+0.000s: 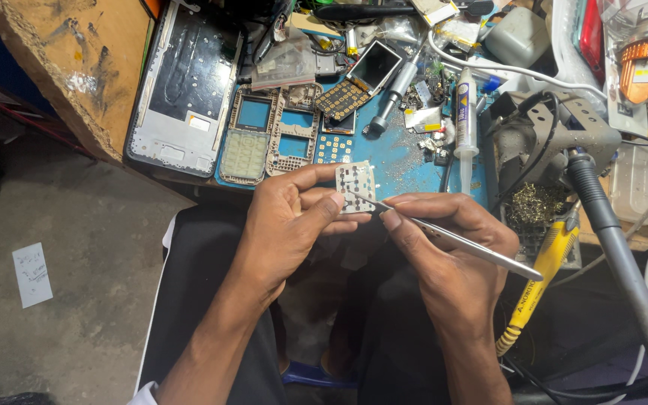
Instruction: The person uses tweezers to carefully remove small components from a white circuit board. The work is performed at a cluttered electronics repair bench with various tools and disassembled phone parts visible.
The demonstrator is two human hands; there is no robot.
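You are holding a small white keypad sheet (pixel 355 185) in your left hand (pixel 294 214), with the thumb and forefinger closing on its left edge and lower corner, so the sheet is standing up above the edge of the blue work mat (pixel 399 161). Your right hand (pixel 444 247) is pinching a pair of metal tweezers (pixel 444 236) between thumb and forefinger, the other fingers curling loosely beneath.

The tweezers' long axis is running from about four o'clock, where the blunt end is sticking out past your right hand, up toward ten o'clock, where the tip is meeting the lower edge of the sheet. From your right fingertips the sheet is lying at roughly ten o'clock, just beside them; from your left thumb it is sitting at about one o'clock, touching. Your left hand is the one actually bearing the sheet; the right is reaching it only through the tool. Whether the tweezer tips are closing on anything I cannot tell, since the point is too fine to read.

Beyond the sheet, at twelve o'clock, phone housings (pixel 253 135) and a loose keypad board (pixel 343 99) are lying on the mat, and a syringe of paste (pixel 465 124) is lying at one o'clock.
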